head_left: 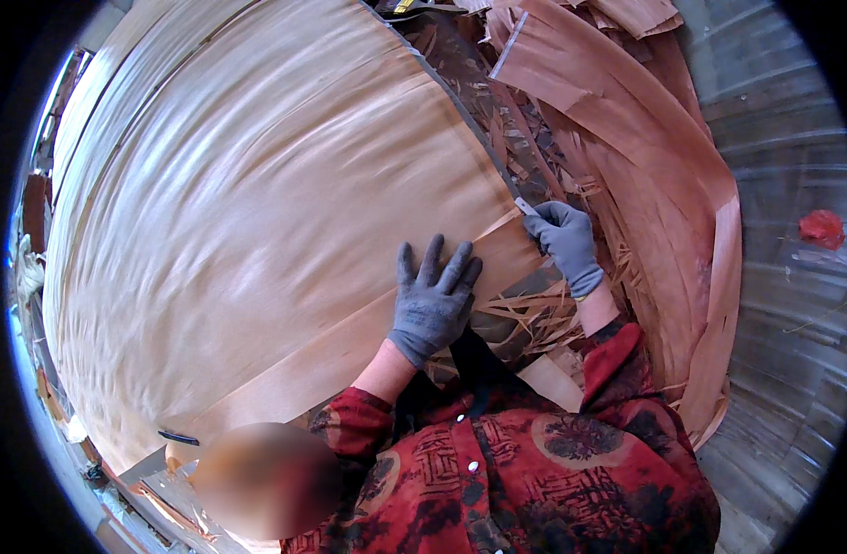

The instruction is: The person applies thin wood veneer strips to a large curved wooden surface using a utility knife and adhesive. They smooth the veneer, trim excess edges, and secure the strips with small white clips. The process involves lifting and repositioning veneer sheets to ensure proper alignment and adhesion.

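A broad veneer sheet (257,212) spreads far up and left of both gloved hands, its cut edge running diagonally from upper left to lower right. The left hand (432,300) lies flat on it near that edge, 5 fingers splayed, gripping nothing. Just beside it, the right hand (566,245) is curled tight around a small blade (525,207) pointing up-left along the edge. Loose veneer strips (663,185) pile beyond.

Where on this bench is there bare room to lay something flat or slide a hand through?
The big veneer sheet is bare across its whole upper-left span, beyond the left hand pressing its edge. The grey floor at right is mostly bare, save a red scrap. It is crowded around the right hand holding a small blade: veneer offcuts and curled strips.
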`<state>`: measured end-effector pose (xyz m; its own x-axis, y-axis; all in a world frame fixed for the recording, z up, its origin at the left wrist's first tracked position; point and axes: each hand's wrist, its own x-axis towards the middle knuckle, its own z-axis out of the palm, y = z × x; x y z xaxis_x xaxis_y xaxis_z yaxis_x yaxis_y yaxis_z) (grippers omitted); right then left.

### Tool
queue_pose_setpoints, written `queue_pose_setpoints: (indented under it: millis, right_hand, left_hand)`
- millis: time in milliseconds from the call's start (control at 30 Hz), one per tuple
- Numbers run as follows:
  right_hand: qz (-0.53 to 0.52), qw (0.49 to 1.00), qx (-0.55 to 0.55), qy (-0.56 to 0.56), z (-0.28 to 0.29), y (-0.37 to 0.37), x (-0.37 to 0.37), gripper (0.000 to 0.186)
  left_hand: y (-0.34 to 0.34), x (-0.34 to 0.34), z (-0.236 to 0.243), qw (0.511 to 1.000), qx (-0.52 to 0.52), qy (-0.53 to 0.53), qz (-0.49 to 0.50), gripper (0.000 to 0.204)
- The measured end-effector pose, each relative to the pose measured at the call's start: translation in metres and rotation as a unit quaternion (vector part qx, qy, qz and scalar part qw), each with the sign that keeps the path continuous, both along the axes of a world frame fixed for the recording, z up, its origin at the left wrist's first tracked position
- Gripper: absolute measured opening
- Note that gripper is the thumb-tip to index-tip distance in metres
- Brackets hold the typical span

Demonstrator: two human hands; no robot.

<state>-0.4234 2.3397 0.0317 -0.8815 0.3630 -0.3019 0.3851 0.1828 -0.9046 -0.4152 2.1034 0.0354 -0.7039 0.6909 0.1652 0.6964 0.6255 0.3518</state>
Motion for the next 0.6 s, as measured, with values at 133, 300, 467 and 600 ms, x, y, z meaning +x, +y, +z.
queue_pose_setpoints:
  millis: [133,300,467,600]
  right_hand:
    - [0.009,1.0,0.02,0.016,-0.004,0.0,0.002,0.012]
    - [0.017,0.994,0.099,0.044,-0.004,-0.005,0.007,0.012]
    - [0.0,0.996,0.082,0.042,-0.009,-0.005,0.007,0.013]
    - [0.018,0.995,0.091,0.043,-0.009,-0.004,0.006,0.014]
  left_hand:
    - [0.001,0.0,0.001,1.0,0.001,0.0,0.002,0.048]
    - [0.003,0.0,0.0,1.0,-0.004,-0.001,0.004,0.048]
    - [0.005,0.001,0.0,1.0,0.006,-0.003,0.009,0.048]
    - [0.004,0.002,-0.001,1.0,0.005,0.0,0.01,0.048]
